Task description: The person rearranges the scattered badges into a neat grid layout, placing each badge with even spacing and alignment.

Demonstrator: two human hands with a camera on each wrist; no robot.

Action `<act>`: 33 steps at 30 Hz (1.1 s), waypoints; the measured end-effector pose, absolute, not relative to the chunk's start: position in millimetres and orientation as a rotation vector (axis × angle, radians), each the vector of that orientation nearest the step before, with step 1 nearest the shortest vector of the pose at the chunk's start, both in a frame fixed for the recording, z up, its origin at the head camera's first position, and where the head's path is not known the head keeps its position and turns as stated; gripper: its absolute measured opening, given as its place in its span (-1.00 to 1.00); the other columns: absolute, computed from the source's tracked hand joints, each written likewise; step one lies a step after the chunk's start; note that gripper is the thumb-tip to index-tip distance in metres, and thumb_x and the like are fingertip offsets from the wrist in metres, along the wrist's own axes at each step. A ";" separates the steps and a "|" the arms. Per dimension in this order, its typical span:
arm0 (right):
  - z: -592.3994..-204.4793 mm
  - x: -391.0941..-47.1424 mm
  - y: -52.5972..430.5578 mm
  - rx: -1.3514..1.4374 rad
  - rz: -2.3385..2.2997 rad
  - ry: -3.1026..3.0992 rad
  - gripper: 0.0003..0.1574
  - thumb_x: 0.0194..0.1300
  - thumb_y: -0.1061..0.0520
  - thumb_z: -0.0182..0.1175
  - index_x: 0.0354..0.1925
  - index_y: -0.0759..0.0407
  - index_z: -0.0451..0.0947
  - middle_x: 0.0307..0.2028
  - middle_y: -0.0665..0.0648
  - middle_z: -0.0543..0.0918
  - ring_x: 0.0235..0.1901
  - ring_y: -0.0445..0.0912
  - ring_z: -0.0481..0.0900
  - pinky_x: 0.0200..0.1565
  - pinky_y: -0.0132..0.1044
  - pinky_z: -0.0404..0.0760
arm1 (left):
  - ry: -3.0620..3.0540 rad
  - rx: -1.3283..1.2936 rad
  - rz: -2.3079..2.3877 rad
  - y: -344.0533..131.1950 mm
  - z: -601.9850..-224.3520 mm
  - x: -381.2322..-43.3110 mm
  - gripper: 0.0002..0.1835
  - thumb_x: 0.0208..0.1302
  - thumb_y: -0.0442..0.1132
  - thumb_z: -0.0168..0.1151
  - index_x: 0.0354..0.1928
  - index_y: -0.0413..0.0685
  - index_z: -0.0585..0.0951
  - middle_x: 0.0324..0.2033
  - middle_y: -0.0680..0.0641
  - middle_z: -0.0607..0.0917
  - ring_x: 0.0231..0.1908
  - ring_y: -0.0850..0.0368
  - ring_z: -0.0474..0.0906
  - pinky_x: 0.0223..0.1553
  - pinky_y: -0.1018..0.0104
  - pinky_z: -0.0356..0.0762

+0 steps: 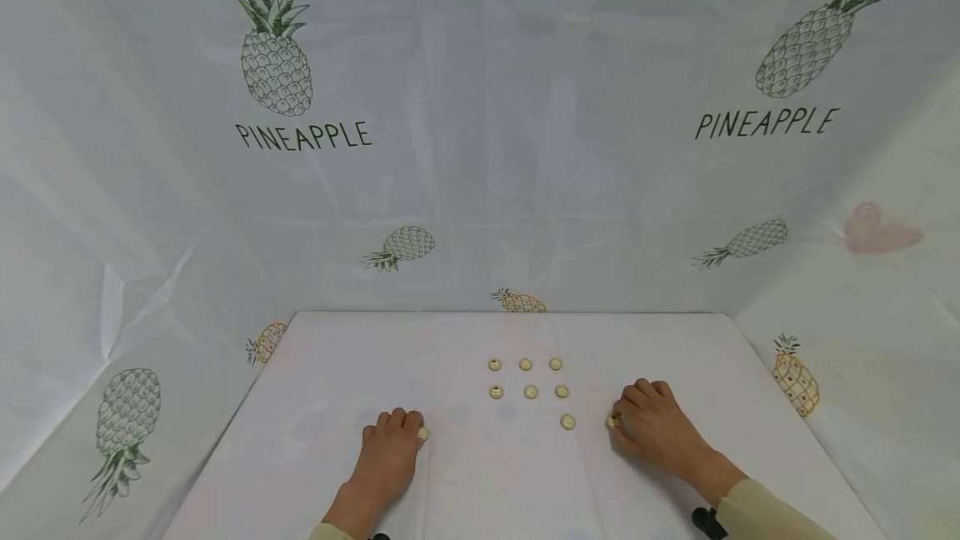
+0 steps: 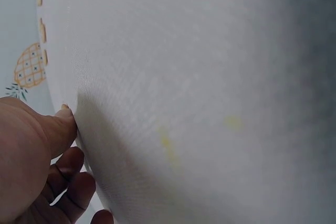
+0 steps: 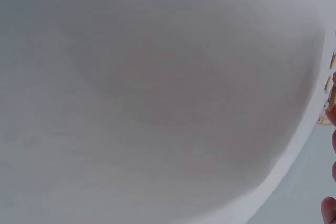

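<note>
On the left of the white table my left hand [image 1: 390, 450] pinches a small round tan disc [image 1: 423, 433] at its thumb side. The left wrist view has the thumb [image 2: 62, 124] against the disc's edge [image 2: 64, 106], close over the tabletop. Farther right, my right hand [image 1: 654, 430] holds another tan disc [image 1: 613, 421] between thumb and fingers, partly covered by them. Only fingertips [image 3: 331, 115] and a sliver of that disc [image 3: 333, 97] show at the right wrist view's edge. Between the hands lies a lone disc [image 1: 567, 422], nearer the right hand.
Beyond the hands, more discs lie in two rows of three, a back row [image 1: 525, 364] and a front row [image 1: 531, 392]. The lone disc sits below their right column. A pineapple-printed cloth [image 1: 480, 148] hangs behind and beside the white table [image 1: 337, 357].
</note>
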State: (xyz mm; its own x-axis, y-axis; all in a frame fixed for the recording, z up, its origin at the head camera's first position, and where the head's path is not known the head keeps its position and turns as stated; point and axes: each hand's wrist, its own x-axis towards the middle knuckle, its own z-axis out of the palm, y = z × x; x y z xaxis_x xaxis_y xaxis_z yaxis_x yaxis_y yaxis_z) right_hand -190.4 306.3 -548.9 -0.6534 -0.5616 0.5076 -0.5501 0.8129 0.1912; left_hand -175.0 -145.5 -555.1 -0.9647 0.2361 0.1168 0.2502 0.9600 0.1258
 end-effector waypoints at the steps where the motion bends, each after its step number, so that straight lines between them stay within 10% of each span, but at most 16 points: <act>1: -547.8 -191.4 304.8 0.822 -0.036 -2.434 -0.71 0.04 -0.03 0.55 -0.38 0.01 0.63 -0.34 -0.04 0.56 -0.25 -0.07 0.41 -0.09 -0.01 0.40 | -3.011 -0.372 -0.211 -145.5 -554.7 -174.9 -0.69 0.40 -0.15 0.40 0.06 -0.11 0.60 -0.20 -0.06 0.58 -0.23 0.05 0.43 -0.15 -0.05 0.51; 33: -534.5 -211.3 217.5 0.949 -0.092 -2.563 -0.73 0.14 -0.10 0.49 -0.34 0.03 0.69 -0.29 -0.05 0.63 -0.19 -0.08 0.45 0.03 -0.04 0.43 | -2.988 -0.386 -0.240 -146.2 -550.9 -172.7 -0.71 0.38 -0.19 0.42 0.03 -0.11 0.60 -0.20 -0.07 0.58 -0.23 0.03 0.42 -0.21 -0.01 0.44</act>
